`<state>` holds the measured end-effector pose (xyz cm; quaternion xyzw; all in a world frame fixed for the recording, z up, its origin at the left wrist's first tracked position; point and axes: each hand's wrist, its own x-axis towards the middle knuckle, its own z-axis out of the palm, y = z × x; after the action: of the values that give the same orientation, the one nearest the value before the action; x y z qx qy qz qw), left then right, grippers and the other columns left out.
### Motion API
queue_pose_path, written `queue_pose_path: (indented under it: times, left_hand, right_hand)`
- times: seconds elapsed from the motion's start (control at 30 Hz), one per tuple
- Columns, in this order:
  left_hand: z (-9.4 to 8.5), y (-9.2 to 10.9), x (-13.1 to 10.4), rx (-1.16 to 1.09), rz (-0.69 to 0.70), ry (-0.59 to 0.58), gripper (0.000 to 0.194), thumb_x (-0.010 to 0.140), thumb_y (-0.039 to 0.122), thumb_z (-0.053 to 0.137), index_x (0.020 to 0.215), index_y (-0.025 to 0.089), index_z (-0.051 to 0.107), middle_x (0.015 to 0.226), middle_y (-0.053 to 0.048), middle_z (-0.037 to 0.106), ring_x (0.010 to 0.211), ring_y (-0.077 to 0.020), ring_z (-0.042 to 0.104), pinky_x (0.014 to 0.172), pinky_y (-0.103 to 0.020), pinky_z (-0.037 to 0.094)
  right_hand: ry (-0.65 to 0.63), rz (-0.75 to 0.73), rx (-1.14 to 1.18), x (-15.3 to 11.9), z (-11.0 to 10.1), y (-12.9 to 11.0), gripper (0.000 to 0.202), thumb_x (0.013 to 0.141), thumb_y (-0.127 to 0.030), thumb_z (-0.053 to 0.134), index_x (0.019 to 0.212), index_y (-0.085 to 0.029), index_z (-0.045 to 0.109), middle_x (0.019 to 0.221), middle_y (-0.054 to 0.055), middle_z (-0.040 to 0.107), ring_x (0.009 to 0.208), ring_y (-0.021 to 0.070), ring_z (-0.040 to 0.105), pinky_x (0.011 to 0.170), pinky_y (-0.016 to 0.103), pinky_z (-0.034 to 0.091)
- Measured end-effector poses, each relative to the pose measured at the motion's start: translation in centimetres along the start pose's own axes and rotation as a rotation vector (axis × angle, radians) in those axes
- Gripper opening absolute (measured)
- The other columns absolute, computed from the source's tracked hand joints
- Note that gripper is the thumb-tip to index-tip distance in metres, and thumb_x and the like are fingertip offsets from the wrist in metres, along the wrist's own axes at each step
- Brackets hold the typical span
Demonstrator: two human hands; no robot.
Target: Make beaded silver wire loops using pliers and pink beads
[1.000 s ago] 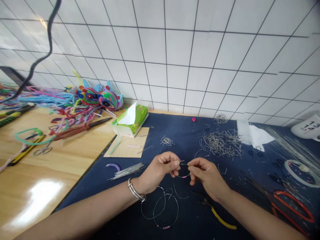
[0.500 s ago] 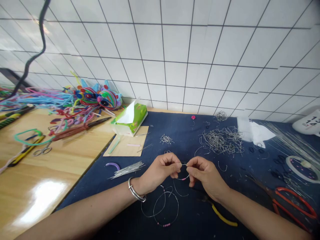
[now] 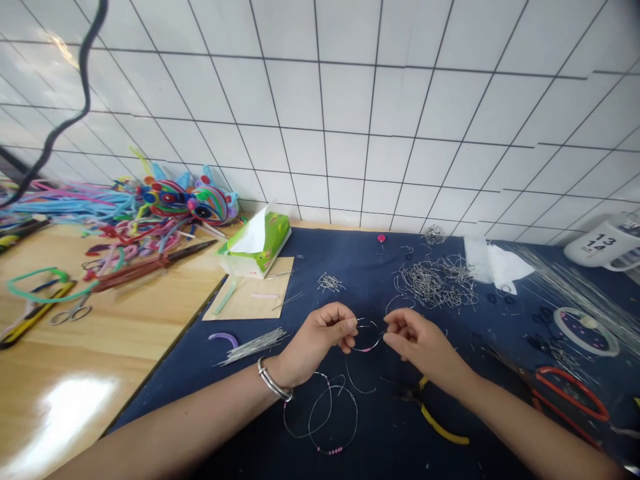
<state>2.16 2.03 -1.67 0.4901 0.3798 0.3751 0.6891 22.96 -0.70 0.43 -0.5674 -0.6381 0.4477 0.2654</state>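
My left hand, with a silver bangle at the wrist, pinches a small wire loop strung with pink beads; its free end sticks out to the right. My right hand is just right of the loop, apart from it, thumb and forefinger slightly parted and nothing clearly seen between them. Below my hands lie larger thin wire rings with pink beads. Yellow-handled pliers rest below my right hand, partly hidden by it.
On the dark blue cloth lie a tangled heap of bent wires, a straight wire bundle and red-handled scissors. A tissue pack stands at the back. A white mug is far right; colourful pipe cleaners lie far left.
My right hand has let go of the wire and moved a little to the right, its fingertips parting. The loop's end now shows free. My left hand keeps its pinch.
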Motion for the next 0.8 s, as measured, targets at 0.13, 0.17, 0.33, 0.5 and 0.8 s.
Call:
queue_pose_path:
  times: [0.13, 0.17, 0.33, 0.5, 0.8]
  left_hand:
    - [-0.2, 0.0, 0.1, -0.027, -0.008, 0.006, 0.016, 0.080, 0.029, 0.057, 0.080, 0.014, 0.054, 0.071, -0.002, 0.058, 0.060, -0.0102, 0.055, 0.055, -0.023, 0.045]
    - [-0.2, 0.0, 0.1, -0.033, -0.010, 0.004, 0.016, 0.080, 0.030, 0.057, 0.080, 0.014, 0.055, 0.072, -0.002, 0.058, 0.060, -0.0103, 0.055, 0.055, -0.023, 0.045]
    - [0.3, -0.1, -0.2, -0.066, -0.020, 0.007, 0.017, 0.080, 0.030, 0.058, 0.080, 0.014, 0.055, 0.072, -0.002, 0.059, 0.060, -0.0099, 0.055, 0.055, -0.022, 0.045]
    - [0.8, 0.0, -0.9, -0.103, -0.022, -0.024, 0.016, 0.080, 0.029, 0.058, 0.079, 0.014, 0.053, 0.071, -0.001, 0.058, 0.059, -0.0094, 0.055, 0.054, -0.022, 0.044]
    - [1.0, 0.5, -1.3, -0.148, -0.026, -0.083, 0.015, 0.080, 0.028, 0.058, 0.079, 0.014, 0.053, 0.072, -0.001, 0.057, 0.060, -0.0098, 0.054, 0.054, -0.023, 0.043]
  right_hand:
    - [-0.002, -0.230, -0.656, -4.8, -1.9, 1.8, 0.057, 0.068, -0.051, 0.062, 0.117, -0.025, 0.050, 0.113, 0.010, 0.053, 0.105, 0.0308, 0.046, 0.087, 0.049, 0.040]
    - [0.000, -0.271, -0.774, -6.1, -2.1, 2.5, 0.068, 0.064, -0.053, 0.064, 0.123, -0.025, 0.046, 0.119, 0.012, 0.050, 0.109, 0.0344, 0.043, 0.087, 0.052, 0.039]
    - [0.022, -0.340, -1.061, -9.2, -1.1, 5.1, 0.060, 0.073, -0.036, 0.058, 0.128, -0.025, 0.040, 0.119, 0.012, 0.050, 0.104, 0.0326, 0.046, 0.082, 0.049, 0.043]
    - [0.025, -0.268, -1.089, -7.9, 0.2, 4.1, 0.034, 0.072, -0.017, 0.048, 0.104, -0.018, 0.056, 0.092, 0.011, 0.055, 0.084, 0.0261, 0.051, 0.071, 0.042, 0.046]
    - [0.107, -0.252, -0.827, -5.6, -2.0, 3.7, 0.038, 0.074, -0.007, 0.036, 0.110, -0.016, 0.047, 0.103, 0.011, 0.049, 0.094, 0.0221, 0.050, 0.078, 0.037, 0.045]
